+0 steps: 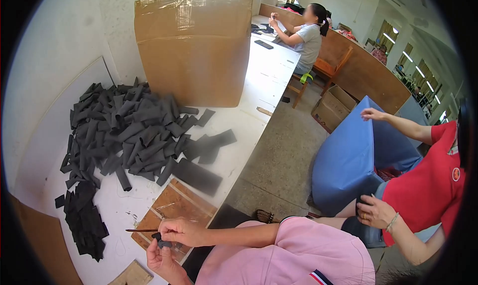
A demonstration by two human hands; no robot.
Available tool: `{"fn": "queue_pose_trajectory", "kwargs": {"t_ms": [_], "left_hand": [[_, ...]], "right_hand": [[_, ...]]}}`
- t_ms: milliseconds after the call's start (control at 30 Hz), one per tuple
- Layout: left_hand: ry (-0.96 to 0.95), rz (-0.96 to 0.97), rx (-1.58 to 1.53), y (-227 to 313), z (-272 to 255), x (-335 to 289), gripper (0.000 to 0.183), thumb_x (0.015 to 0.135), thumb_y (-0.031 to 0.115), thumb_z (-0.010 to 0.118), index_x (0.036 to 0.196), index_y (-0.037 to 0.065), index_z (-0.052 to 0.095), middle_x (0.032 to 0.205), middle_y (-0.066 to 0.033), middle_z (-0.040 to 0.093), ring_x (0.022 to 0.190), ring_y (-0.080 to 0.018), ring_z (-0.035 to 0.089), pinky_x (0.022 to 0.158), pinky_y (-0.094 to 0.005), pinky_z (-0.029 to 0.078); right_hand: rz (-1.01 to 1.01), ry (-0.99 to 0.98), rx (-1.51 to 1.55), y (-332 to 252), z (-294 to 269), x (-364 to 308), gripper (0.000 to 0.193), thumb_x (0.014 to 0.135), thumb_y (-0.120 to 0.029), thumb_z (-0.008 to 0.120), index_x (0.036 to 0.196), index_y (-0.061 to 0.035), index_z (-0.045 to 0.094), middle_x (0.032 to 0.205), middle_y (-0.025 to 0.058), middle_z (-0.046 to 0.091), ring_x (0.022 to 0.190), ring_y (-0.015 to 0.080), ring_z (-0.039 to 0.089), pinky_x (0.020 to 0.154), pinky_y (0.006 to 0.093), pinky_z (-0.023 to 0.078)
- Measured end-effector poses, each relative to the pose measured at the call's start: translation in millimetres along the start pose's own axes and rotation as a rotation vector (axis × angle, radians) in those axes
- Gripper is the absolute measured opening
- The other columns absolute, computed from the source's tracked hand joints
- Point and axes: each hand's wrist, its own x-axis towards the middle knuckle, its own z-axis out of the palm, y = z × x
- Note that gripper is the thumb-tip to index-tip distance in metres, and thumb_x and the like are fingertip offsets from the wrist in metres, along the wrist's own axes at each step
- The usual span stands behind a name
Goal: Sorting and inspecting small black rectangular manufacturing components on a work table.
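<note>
My right hand (185, 232) reaches in from the right, closed, with its fingertips at a small black fabric piece (163, 244). A thin dark-brown stick (139, 230) sticks out to the left from that hand. Just below, my left hand (163, 261) pinches the same black piece between thumb and fingers. Both hands are over the near end of a brown board (174, 201) with clear tape across it. Beyond the board, flat dark strips (198, 177) lie on the white table (117, 213). A big heap of curled dark strips (134, 130) rises farther back.
A flatter bunch of black pieces (85, 220) lies at the left. A tall taped carton (194, 51) stands behind the heap. At the near edge is a cardboard piece (133, 274). To the right, a person in red (423, 200) stands by a blue cloth-covered bin (343, 160); another sits farther back.
</note>
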Motion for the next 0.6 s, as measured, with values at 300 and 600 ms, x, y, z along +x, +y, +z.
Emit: {"fn": "queue_pose_trajectory", "kwargs": {"t_ms": [300, 600], "left_hand": [[-0.023, -0.193, -0.073, -2.2, -15.2, 13.1, 0.012, 0.079, 0.003, 0.055, 0.091, 0.002, 0.053, 0.082, -0.0098, 0.057, 0.066, -0.0171, 0.057, 0.054, -0.0264, 0.048], [-0.206, -0.317, -0.649, 14.0, -31.2, 1.8, 0.03, 0.072, -0.005, 0.057, 0.099, 0.0, 0.046, 0.066, -0.0057, 0.051, 0.034, -0.0025, 0.036, 0.029, -0.0139, 0.025]], "right_hand": [[-0.073, 0.052, -0.177, -13.5, 0.5, -0.4, 0.014, 0.078, -0.013, 0.053, 0.071, -0.0016, 0.05, 0.064, 0.0068, 0.051, 0.063, 0.0168, 0.051, 0.056, 0.0286, 0.038], [0.244, -0.164, 0.146, -27.4, 6.3, 3.8, 0.012, 0.082, -0.014, 0.051, 0.072, -0.0052, 0.05, 0.06, -0.0021, 0.045, 0.056, 0.0048, 0.041, 0.048, 0.0203, 0.032]]}}
